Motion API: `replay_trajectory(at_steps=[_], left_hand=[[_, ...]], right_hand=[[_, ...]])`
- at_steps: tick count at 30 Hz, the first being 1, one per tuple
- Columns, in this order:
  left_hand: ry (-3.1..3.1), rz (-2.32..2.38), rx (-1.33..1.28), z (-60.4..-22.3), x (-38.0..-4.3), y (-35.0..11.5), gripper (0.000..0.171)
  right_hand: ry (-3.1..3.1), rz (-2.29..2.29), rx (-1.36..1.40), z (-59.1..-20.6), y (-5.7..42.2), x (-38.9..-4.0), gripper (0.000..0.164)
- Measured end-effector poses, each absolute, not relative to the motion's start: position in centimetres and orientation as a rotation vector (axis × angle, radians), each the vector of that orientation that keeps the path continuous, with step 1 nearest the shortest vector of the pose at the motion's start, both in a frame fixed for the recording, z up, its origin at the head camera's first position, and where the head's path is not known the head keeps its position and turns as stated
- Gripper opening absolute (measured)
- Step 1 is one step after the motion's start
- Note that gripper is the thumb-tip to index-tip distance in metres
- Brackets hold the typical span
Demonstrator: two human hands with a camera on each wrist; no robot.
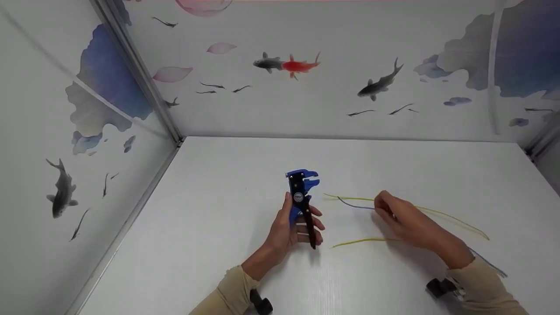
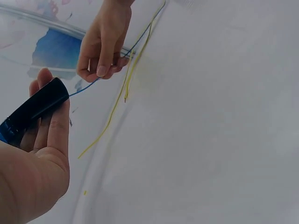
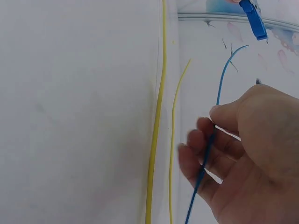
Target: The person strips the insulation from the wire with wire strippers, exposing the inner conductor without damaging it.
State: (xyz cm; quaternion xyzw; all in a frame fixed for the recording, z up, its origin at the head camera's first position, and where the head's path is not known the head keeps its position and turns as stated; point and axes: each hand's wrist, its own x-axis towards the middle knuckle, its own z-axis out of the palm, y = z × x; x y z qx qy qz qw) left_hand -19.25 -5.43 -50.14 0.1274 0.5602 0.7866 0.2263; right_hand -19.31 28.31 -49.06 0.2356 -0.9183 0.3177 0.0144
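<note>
A blue-and-black wire stripper is held upright in my left hand, its blue jaws at the top and apart. The thumb lies along one side of it and the fingers pass behind the handles. To the right, my right hand pinches a thin blue wire between thumb and forefinger. The wire's free end points toward the stripper and stands apart from its jaws in the head view. One yellow wire runs behind the right hand, and another yellow wire lies nearer, partly hidden by that hand.
Both hands are over a white table. A tiny yellow piece lies on it. Printed white panels stand along the back and left, with a metal post at their corner. Each wrist wears a black camera mount.
</note>
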Motion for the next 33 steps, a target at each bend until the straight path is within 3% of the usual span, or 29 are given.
replay_trajectory(at_steps=[19, 33], left_hand=[[1.574, 2.107, 0.414, -50.1, -18.8, -5.2, 0.088], [1.529, 2.057, 0.610, -49.7, -18.3, -4.9, 0.084]], right_hand=[[-2.440, 0.850, 0.630, -47.1, 27.9, -18.7, 0.023], [-2.154, 0.827, 0.675, -46.0, 27.4, -18.3, 0.029]])
